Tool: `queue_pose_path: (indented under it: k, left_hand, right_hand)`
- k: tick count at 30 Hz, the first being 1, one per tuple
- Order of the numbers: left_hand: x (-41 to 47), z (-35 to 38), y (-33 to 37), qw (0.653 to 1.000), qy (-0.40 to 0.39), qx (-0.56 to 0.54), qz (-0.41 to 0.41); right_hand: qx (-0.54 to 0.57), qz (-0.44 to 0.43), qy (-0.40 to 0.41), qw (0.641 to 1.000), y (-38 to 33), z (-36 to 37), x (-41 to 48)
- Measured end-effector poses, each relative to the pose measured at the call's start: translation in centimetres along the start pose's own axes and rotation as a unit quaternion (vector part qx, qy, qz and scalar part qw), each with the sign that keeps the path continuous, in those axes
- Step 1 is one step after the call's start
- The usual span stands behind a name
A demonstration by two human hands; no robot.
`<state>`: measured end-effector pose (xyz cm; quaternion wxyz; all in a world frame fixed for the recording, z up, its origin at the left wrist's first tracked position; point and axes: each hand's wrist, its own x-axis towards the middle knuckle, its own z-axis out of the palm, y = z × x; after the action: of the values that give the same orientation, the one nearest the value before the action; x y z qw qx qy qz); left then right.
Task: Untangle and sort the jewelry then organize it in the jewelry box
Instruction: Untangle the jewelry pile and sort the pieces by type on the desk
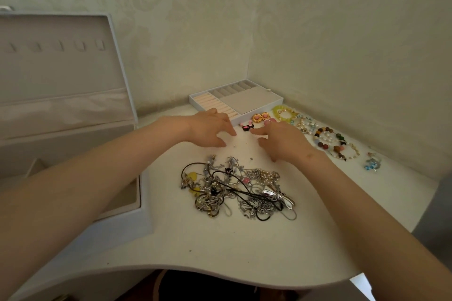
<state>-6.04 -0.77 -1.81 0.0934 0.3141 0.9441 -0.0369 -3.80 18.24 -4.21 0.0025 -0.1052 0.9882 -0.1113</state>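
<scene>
**Both hands hovering beyond the tangle, fingers apart**

From my remote seat I am looking down through the head camera at a white table (220,247) set into a wallpapered corner. The left hand (210,129) is hanging palm down over the tabletop with its fingers spread and gripping nothing. I cannot tell whether the tips are touching the surface. The right hand (281,140) is facing it, also palm down. Its forefinger is pointing left toward a small black-and-pink charm (247,127), its other fingers are loosely apart, and it too is holding nothing. A tiny stud (234,146) is lying on the table between the two hands.

The tangled pile of chains and cords (234,188) is sitting just nearer to me than both hands, between the forearms. Silver links, dark cords and a few yellow and pink pendants are all knotted together in it.

Sorted pieces are lying along the right wall:
- a pair of round gold-and-pink earrings (260,117)
- a yellow-green bracelet (285,112)
- a pearl strand (304,124)
- a bracelet of coloured wooden beads (330,139)
- a blue glass piece (373,162), farther out

The jewelry box (61,137) is standing at the left edge with its lid (61,61) raised. Its removable tray (254,100), with pink ring rolls and grey compartments, is resting in the corner just behind the left hand.
</scene>
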Motion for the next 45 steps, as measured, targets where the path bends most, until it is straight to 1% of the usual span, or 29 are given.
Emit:
queue_pose_path:
  k: [2, 5, 8, 11, 14, 16, 18, 20, 22, 27, 29, 33, 35, 38, 41, 43, 45]
  left_hand:
    - [-1.1, -0.2, 0.0, 0.999, -0.004, -0.05, 0.001]
    - [-2.3, 0.0, -0.1, 0.987, 0.023, -0.158, 0.002]
    - [-2.7, 0.5, -0.1, 0.973, 0.043, -0.228, -0.005]
    - [-2.9, 0.8, 0.1, 0.969, 0.016, -0.246, -0.005]
    - [-3.1, 0.6, 0.8, 0.961, 0.019, -0.276, 0.016]
    - [-3.1, 0.4, 1.3, 0.959, 0.019, -0.282, 0.03]
    - [-3.1, 0.5, 1.7, 0.965, -0.005, -0.26, 0.037]
    - [-3.0, 0.8, 1.9, 0.975, -0.036, -0.217, 0.044]
    - [-3.1, 0.9, 1.9, 0.978, -0.059, -0.195, 0.04]
    - [-3.5, 0.5, 1.9, 0.977, -0.11, -0.18, 0.018]
    - [-3.5, 0.6, 2.1, 0.977, -0.115, -0.178, 0.016]
    - [-3.3, 0.5, 1.8, 0.975, -0.095, -0.2, 0.012]
    - [-3.3, 0.3, 1.4, 0.97, -0.086, -0.229, 0.002]
    - [-3.5, -0.1, 0.8, 0.967, -0.051, -0.248, -0.01]
    - [-3.8, -0.8, 0.2, 0.974, -0.011, -0.224, -0.021]
    - [-4.1, -1.2, -0.1, 0.976, -0.035, -0.214, -0.023]
    - [-4.5, -1.3, 0.0, 0.97, -0.089, -0.225, -0.019]
  right_hand:
    - [0.058, -0.03, -0.001, 0.998, 0.0, -0.2, -0.6]
    - [0.131, -0.083, 0.006, 0.988, -0.5, -0.2, -1.4]
    - [0.251, -0.128, -0.016, 0.959, -0.9, 0.4, -1.8]
    - [0.266, -0.143, -0.029, 0.953, -1.1, 0.7, -2.0]
    - [0.3, -0.14, -0.032, 0.943, -0.6, 0.2, -2.3]
    - [0.316, -0.159, -0.076, 0.932, -0.2, -0.3, -2.7]
    - [0.305, -0.176, -0.129, 0.927, -0.1, -0.6, -3.2]
    - [0.282, -0.181, -0.162, 0.928, -0.1, -0.5, -3.4]
    - [0.275, -0.184, -0.179, 0.927, -0.2, -0.4, -3.4]
    - [0.267, -0.179, -0.203, 0.925, 0.0, -0.5, -3.5]
    - [0.275, -0.176, -0.181, 0.928, -0.2, -0.4, -3.5]
    - [0.292, -0.161, -0.045, 0.942, -1.6, 0.8, -3.1]
    - [0.265, -0.164, -0.016, 0.95, -2.2, 1.5, -3.0]
    - [0.212, -0.186, -0.029, 0.959, -2.7, 1.7, -3.0]
    - [0.171, -0.195, -0.048, 0.964, -2.8, 1.5, -3.0]
    - [0.169, -0.185, -0.059, 0.966, -2.7, 1.5, -3.0]
    - [0.172, -0.18, -0.064, 0.966, -2.6, 1.4, -3.0]
